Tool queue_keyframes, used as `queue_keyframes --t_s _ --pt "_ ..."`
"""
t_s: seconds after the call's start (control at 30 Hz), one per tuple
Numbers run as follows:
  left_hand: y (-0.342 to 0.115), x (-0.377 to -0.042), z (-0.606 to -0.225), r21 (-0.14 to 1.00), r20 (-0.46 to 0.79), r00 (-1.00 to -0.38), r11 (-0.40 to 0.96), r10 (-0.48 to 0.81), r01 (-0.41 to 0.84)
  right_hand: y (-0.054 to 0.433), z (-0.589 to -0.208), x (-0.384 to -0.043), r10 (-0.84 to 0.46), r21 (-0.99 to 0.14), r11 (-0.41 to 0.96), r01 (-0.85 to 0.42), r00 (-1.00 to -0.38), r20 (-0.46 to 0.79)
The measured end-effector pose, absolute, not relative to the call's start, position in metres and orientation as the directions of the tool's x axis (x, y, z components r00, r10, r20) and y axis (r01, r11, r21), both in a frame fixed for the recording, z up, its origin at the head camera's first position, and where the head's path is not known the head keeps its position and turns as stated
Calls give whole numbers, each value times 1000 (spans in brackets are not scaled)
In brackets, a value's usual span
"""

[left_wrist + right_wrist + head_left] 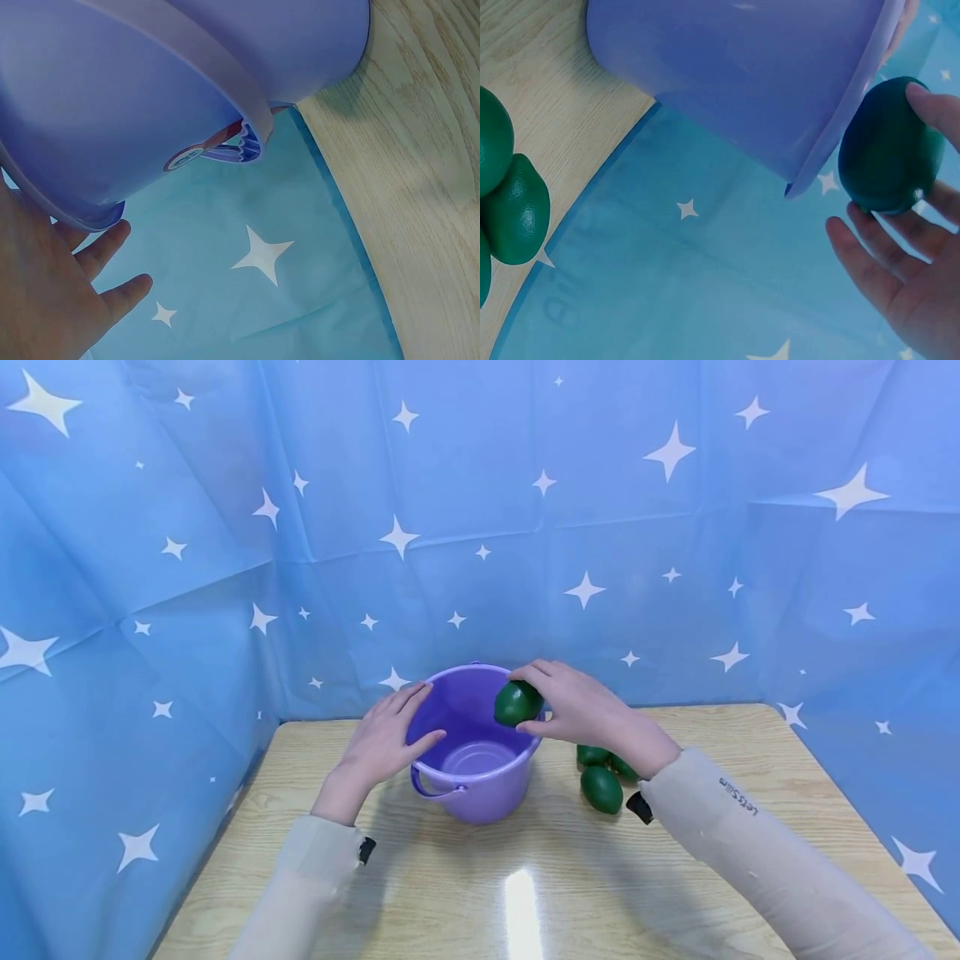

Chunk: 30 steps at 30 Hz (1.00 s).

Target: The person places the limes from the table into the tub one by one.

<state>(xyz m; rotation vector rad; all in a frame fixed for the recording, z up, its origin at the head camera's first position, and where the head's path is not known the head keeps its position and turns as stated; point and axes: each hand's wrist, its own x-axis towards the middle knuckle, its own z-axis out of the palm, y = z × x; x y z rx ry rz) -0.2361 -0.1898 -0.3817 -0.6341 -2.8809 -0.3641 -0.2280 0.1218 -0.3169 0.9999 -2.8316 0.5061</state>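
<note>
Here, your right hand [573, 700] grips a green fruit [514, 704] above the purple bucket [491, 795], your left hand [380, 737] straight-fingered at its opposite side.

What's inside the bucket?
Bucket: floor and far inner wall show, nothing lying there. Left hand covers some of the left, held green fruit some of the right; near inner wall hidden.

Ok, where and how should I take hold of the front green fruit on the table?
Probably round its middle, from above and the near side. The front fruit is egg-shaped and lies on its side, so a grip across its narrower width should suit. The other fruits crowd its far side, while its near side is open.
</note>
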Motion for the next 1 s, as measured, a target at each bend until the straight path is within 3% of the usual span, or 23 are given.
queue_keyframes --t_s 1.0 --pt "-188 -234 -380 197 204 -899 884 387 425 134 -320 -226 -563 -304 744 -595 -803 196"
